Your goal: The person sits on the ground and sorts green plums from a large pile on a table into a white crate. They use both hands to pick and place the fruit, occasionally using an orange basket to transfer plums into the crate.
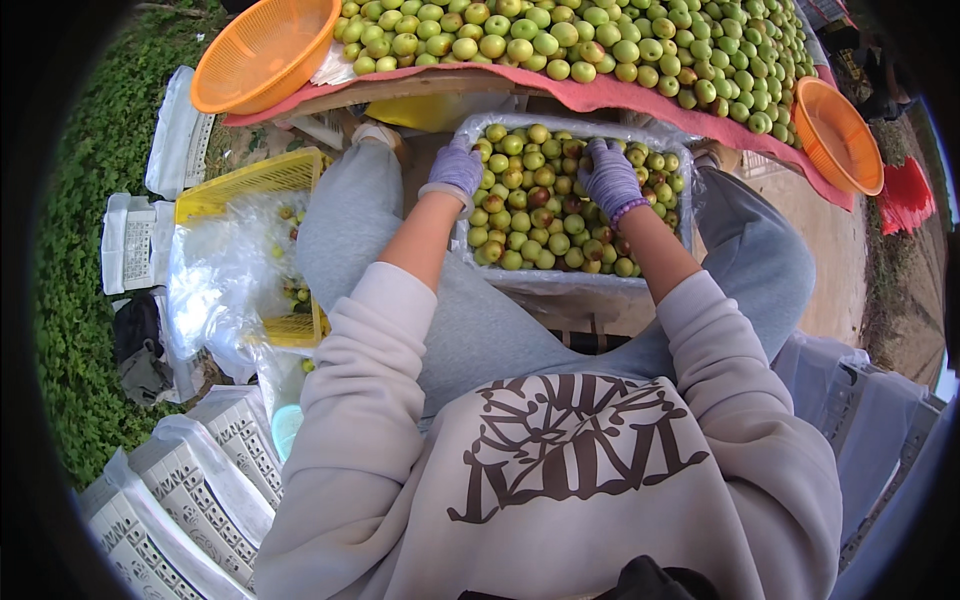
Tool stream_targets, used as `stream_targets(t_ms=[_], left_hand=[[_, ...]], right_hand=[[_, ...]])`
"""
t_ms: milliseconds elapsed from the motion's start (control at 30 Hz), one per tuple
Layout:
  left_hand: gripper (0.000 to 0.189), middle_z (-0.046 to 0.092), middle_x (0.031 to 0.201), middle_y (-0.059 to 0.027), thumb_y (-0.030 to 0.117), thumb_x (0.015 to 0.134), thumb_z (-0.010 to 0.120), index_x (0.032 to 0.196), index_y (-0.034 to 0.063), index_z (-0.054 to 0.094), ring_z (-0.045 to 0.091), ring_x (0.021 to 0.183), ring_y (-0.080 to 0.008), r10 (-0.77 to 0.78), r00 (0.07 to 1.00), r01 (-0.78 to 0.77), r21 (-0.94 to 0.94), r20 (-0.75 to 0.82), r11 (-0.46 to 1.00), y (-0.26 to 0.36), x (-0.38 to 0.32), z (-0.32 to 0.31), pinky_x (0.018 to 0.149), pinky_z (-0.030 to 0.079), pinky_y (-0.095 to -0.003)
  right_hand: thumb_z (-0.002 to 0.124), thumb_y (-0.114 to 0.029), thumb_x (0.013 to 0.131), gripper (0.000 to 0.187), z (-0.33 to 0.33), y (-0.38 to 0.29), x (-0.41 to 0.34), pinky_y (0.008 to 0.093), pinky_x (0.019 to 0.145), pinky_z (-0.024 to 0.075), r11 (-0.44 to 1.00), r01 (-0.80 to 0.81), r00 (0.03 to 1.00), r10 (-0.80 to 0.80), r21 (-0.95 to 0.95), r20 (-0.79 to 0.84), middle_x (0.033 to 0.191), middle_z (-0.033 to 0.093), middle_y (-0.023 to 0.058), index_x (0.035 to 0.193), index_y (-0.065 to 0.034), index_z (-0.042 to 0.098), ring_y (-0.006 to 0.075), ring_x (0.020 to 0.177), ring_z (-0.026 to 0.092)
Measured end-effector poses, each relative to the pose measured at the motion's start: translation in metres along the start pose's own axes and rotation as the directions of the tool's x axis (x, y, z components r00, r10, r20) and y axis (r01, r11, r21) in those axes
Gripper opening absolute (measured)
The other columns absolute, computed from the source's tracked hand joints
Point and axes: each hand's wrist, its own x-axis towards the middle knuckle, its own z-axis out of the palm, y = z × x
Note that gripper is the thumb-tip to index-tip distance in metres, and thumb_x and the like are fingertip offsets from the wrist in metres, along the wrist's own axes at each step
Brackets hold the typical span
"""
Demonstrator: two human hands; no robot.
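Note:
A crate lined with clear plastic (pixel 570 279) stands between my knees, filled with green and reddish-brown jujube-like fruits (pixel 559 244). My left hand (pixel 456 166), in a purple knit glove, rests at the crate's left rim by the far left corner; its fingertips are partly hidden, so its grip is unclear. My right hand (pixel 609 176), gloved the same way, reaches down onto the fruits right of the crate's middle. Its fingers are bent among them, and whether they hold one cannot be told. Beyond the crate, many green fruits (pixel 600 34) lie heaped on a table with a red cloth (pixel 585 96).
Orange plastic baskets stand at the table's left (pixel 262 56) and right (pixel 836 135) ends. A yellow crate (pixel 251 180) with plastic film and some fruits is at my left. White crates (pixel 191 487) stand at the lower left, and others (pixel 862 420) at the lower right.

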Motion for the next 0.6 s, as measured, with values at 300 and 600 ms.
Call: stream_targets(t_ms=[300,600], left_hand=[[0.042,0.054,0.137,-0.0125,0.023,0.09,0.063,0.132,0.0165,0.061,0.049,0.128,-0.0315,0.506,0.856,-0.456,0.299,-0.112,0.838,0.035,-0.025,0.0,0.109,0.039,-0.0434],[0.031,0.061,0.122,-0.0019,0.011,0.087,0.059,0.115,0.0216,0.068,0.054,0.118,-0.0236,0.619,0.754,-0.618,0.557,0.219,0.555,0.068,-0.016,0.015,0.101,0.043,-0.0411]], right_hand=[[0.068,-0.039,0.088,0.041,0.0,-0.045,0.004,0.0462,0.085,0.0529,0.998,-0.003,0.996,0.008,-0.06,0.083,0.107,0.066,0.0198,0.109,-0.0042,0.063,0.0377,0.097,0.066],[0.061,-0.024,0.094,0.028,-0.008,-0.027,-0.007,0.0446,0.09,0.0513,0.995,0.066,0.98,-0.079,0.079,0.182,0.115,0.064,0.0172,0.119,-0.0122,0.063,0.0379,0.105,0.062]])
